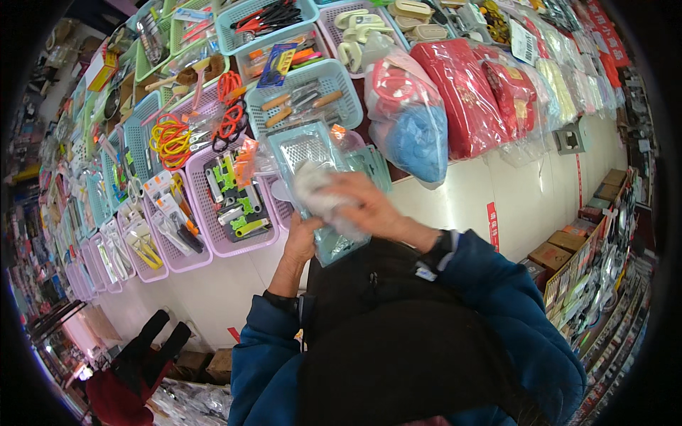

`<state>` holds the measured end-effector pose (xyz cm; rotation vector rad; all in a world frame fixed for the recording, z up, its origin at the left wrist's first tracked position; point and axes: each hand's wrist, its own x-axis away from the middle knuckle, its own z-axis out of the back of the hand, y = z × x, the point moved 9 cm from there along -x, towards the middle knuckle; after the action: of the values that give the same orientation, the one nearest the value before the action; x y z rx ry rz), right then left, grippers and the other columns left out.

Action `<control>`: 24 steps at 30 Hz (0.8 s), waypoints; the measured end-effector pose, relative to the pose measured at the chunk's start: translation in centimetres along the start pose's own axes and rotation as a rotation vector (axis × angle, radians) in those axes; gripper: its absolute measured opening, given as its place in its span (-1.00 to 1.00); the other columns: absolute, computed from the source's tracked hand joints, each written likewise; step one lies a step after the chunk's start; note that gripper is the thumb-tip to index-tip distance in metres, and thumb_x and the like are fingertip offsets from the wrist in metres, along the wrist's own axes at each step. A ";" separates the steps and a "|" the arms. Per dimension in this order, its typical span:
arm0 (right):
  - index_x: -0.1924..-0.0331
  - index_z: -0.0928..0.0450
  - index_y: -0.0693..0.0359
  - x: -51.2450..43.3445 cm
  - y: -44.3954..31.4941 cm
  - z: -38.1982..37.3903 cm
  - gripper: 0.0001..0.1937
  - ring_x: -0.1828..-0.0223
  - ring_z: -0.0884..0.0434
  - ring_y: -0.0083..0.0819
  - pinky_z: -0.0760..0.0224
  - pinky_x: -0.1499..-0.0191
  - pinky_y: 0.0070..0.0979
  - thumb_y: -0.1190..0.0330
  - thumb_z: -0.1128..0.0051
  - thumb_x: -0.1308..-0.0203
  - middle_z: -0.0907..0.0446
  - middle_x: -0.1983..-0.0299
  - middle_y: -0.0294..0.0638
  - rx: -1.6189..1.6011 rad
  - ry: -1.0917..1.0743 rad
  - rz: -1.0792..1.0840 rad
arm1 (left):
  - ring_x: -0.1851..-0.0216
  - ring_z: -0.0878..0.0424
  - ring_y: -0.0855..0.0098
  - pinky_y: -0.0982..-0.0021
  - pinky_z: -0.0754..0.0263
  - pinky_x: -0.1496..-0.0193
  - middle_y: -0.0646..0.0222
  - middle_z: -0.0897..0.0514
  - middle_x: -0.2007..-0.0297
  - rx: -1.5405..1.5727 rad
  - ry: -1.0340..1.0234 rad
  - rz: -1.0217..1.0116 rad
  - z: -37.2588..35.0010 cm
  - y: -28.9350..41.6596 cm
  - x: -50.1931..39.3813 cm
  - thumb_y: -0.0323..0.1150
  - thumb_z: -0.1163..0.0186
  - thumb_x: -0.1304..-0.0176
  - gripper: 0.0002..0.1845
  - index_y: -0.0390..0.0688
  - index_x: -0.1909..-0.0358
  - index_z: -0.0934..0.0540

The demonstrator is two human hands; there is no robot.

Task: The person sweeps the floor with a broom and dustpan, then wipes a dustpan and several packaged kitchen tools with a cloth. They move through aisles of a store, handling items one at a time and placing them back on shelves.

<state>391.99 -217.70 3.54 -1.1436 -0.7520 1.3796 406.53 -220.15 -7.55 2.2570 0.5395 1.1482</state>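
Note:
A flat grater in light-blue plastic packaging [303,149] is tilted in front of my body, over the near edge of the display. My left hand [301,238] grips its left side near the lower part. In my right hand [367,205] is a whitish cloth [317,186], bunched up and blurred, lying against the front of the package. Beneath and to the right of the package are teal packaged items [371,162], partly hidden by it. Just beyond it, a blue basket [349,80] holds wooden-handled tools.
A lilac basket [213,250] with peelers stands at left, beside one with scissors [200,261]. Bagged red textiles [461,96] and a blue bundle [415,136] lie at right. Cardboard boxes [551,255] line a far shelf. Another person [122,383] stands at lower left.

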 end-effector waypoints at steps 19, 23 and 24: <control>0.12 -0.57 0.29 -7.3 6.6 11.2 -0.75 0.19 -0.55 -0.01 -0.43 0.12 -0.27 0.52 -0.06 -0.08 -0.54 0.24 0.07 0.509 0.475 -0.139 | 0.13 -0.62 0.29 0.31 -0.55 0.06 0.20 -0.62 0.11 -0.178 -0.161 0.055 -1.1 0.8 2.7 -0.73 -0.20 0.10 -0.32 -0.28 -0.18 -0.35; 0.03 -0.54 0.29 -5.4 5.6 15.1 -0.70 0.20 -0.54 0.00 -0.40 0.12 -0.26 0.50 -0.07 -0.10 -0.56 0.26 0.04 0.498 0.618 -0.175 | 0.16 -0.62 0.31 0.31 -0.55 0.09 0.20 -0.62 0.16 -0.125 -0.113 0.127 0.8 0.2 3.8 -0.69 -0.22 0.09 -0.33 -0.31 -0.19 -0.35; 0.01 -0.52 0.29 -5.2 3.7 14.7 -0.68 0.22 -0.53 0.01 -0.39 0.13 -0.25 0.49 -0.07 -0.11 -0.56 0.27 0.03 0.547 0.641 -0.061 | 0.17 -0.62 0.31 0.32 -0.55 0.10 0.21 -0.62 0.16 -0.128 -0.114 0.140 0.8 0.0 3.7 -0.68 -0.23 0.08 -0.34 -0.32 -0.18 -0.36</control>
<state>376.47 -220.82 5.97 -1.0152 0.0547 0.9834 409.26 -218.25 -5.69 2.2609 0.2589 1.0809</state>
